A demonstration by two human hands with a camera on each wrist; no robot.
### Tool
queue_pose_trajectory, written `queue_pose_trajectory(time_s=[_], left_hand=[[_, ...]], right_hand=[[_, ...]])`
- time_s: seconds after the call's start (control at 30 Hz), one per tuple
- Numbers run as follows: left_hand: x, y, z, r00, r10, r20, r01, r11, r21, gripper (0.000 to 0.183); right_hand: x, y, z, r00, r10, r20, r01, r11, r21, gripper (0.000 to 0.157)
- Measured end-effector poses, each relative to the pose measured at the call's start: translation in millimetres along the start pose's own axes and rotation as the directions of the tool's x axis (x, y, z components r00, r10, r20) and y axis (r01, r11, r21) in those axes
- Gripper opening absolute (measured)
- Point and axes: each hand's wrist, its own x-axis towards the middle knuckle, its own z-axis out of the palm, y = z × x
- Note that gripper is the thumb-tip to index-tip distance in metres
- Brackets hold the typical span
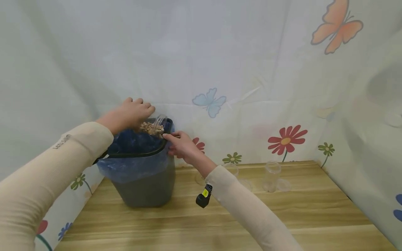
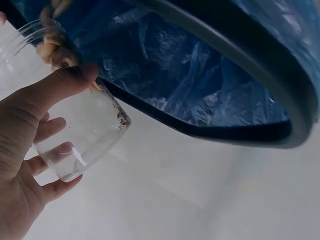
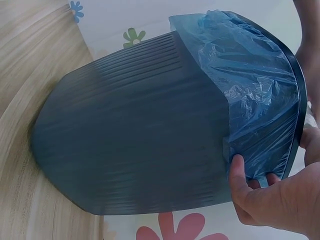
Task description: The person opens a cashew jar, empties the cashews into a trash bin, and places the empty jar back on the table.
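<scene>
A clear plastic jar [image 2: 92, 137] is tipped over the bin in my left hand [image 1: 130, 113], whose thumb and fingers grip its sides. Brown, nut-like pieces [image 1: 152, 128] are at the jar's mouth, and dark crumbs cling inside near its base. Below stands a grey trash bin [image 1: 142, 190], lined with a blue plastic bag [image 3: 260, 95] folded over its dark rim [image 1: 138, 155]. My right hand [image 3: 280, 195] holds the bin's side at the rim, its thumb at the edge and its fingers on the outer bag. The bin's bottom inside is hidden.
On the wooden table [image 1: 201, 226], a clear jar [image 1: 272, 177] stands at the right beside a clear lid [image 1: 284, 185]. Another clear jar [image 1: 231, 169] is partly hidden by the right forearm. A printed cloth wall [image 1: 238, 132] rises behind.
</scene>
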Motion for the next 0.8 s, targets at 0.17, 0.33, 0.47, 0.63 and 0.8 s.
queue_pose_trajectory(time_s=[0.17, 0.33, 0.47, 0.63, 0.8], left_hand=[[-5.3, -7.1, -0.3, 1.000, -0.022, 0.009, 0.022, 1.000, -0.008, 0.090], [-12.4, -14.9, 3.1, 0.998, -0.048, 0.029, 0.047, 0.999, 0.005, 0.088], [-19.3, -21.8, 6.9, 0.999, -0.044, 0.021, 0.044, 0.999, 0.013, 0.086], [-26.6, -29.1, 9.7, 0.999, -0.039, -0.001, 0.039, 0.999, 0.017, 0.088], [-29.5, -31.5, 11.1, 0.999, -0.049, 0.011, 0.049, 0.999, 0.017, 0.090]], right_hand=[[0, 1, -3.2, 1.000, -0.006, -0.004, 0.006, 1.000, -0.009, 0.058], [-1, 3, -5.3, 1.000, -0.013, -0.004, 0.013, 1.000, -0.003, 0.055], [-2, 2, -6.7, 1.000, -0.021, -0.005, 0.021, 1.000, -0.022, 0.056], [-1, 1, -7.2, 1.000, -0.028, -0.013, 0.027, 0.998, -0.060, 0.058], [-1, 1, -6.0, 1.000, -0.024, -0.004, 0.024, 0.999, -0.038, 0.056]])
